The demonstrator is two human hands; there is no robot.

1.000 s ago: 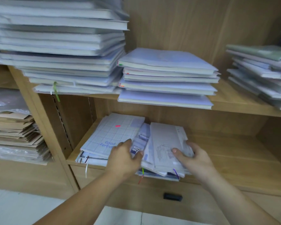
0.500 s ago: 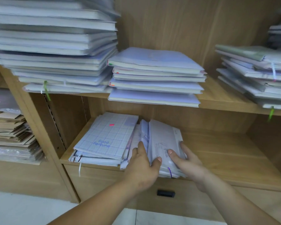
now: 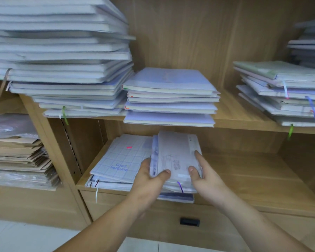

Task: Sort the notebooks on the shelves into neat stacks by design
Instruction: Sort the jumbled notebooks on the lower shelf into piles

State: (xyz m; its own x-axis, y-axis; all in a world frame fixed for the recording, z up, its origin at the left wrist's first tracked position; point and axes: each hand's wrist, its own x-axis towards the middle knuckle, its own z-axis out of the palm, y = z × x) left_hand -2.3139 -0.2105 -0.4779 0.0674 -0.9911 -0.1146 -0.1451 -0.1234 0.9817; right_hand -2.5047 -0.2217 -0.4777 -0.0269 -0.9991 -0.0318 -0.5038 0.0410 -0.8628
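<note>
Lower shelf (image 3: 253, 171), left half: a stack (image 3: 176, 157) of pale notebooks lies with its near edge overhanging the shelf front. Both hands grip it. The left hand (image 3: 149, 180) takes the left side, with the thumb on the top cover and the fingers curled along the edge, their tips hidden. The right hand (image 3: 205, 180) takes the right side, with the thumb flat on the top cover and the forefinger stretched along the right edge. The top cover is pale grey with a faint drawing; its detail is blurred. A purple ribbon (image 3: 180, 186) hangs from the stack's near edge.

Just left of the stack, touching it, lies a grid notebook (image 3: 124, 157) marked "Good Fortune". It tops a low pile of its own.

Upper shelf (image 3: 235, 113) — three piles:
- A tall pile (image 3: 62, 57) at the left, uneven, jutting past the shelf edge.
- A lilac pile (image 3: 169, 99) in the middle, touching the tall one.
- A right pile (image 3: 284, 91), skewed, well apart from the lilac pile, with ribbons hanging.

Left bay: brown paper (image 3: 16, 153) stacked under clear plastic. Below the lower shelf — a drawer front with a black handle (image 3: 189, 221).
</note>
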